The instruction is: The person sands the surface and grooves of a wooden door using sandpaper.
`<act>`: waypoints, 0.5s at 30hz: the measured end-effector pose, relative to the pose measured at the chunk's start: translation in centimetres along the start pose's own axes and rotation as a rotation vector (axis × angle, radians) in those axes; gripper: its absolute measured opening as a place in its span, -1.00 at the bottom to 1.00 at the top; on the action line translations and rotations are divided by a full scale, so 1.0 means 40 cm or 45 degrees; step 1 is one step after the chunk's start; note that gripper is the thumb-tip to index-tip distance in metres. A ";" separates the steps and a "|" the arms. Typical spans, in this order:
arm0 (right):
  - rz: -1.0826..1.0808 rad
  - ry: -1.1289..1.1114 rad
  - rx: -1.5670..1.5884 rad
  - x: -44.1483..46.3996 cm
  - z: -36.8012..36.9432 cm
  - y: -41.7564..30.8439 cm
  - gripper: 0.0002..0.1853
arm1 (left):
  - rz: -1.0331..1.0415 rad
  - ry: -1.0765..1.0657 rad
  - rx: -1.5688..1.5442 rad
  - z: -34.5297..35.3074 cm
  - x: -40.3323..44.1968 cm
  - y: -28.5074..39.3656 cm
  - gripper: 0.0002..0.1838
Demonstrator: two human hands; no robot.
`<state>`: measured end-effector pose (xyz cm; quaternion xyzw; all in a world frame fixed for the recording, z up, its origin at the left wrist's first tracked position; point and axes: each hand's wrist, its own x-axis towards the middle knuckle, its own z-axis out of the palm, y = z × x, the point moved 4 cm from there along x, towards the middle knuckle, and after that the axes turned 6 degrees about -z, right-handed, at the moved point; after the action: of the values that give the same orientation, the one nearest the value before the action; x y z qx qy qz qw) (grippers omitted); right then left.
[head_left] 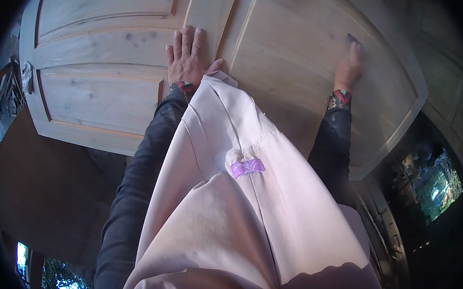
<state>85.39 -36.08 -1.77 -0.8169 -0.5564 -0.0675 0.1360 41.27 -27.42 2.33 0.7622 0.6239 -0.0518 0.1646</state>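
Note:
A pale wooden panelled door (101, 47) lies across the upper part of the head view. My left hand (186, 63) rests flat on its middle rail with the fingers spread, holding nothing. Further right, my right hand (348, 69) is closed over the wide plain panel (297, 52). A small dark object (352, 39) pokes out at its fingertips; its exact shape is too small to tell. Both wrists have dark sleeves and patterned cuffs.
A light pink apron (203, 239) with a purple patch (247, 168) hangs across the middle, its top touching the door near my left hand. Another panelled wooden piece (441, 57) stands at the upper right. Clutter (9, 91) shows at the left edge.

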 end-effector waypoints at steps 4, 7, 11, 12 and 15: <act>0.205 0.170 -0.012 -0.009 0.045 -0.012 -0.66 | -0.012 -0.010 0.005 0.001 -0.003 0.000 0.03; -0.271 0.065 0.138 0.063 0.007 -0.462 -0.64 | 0.013 0.026 0.001 0.008 -0.005 -0.004 0.03; -0.560 -0.087 0.501 -0.004 0.019 -0.599 -0.63 | 0.012 -0.045 0.025 -0.016 -0.001 0.010 0.04; -0.445 -0.062 0.393 -0.004 0.005 -0.516 -0.63 | 0.013 -0.043 0.032 -0.015 -0.003 0.010 0.04; -0.022 0.037 0.143 -0.064 -0.061 -0.193 -0.65 | 0.039 -0.018 0.049 -0.029 -0.009 0.023 0.03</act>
<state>77.36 -36.44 1.01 -0.8020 -0.5645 -0.0492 0.1893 41.93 -27.54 3.67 0.7742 0.6100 -0.0666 0.1552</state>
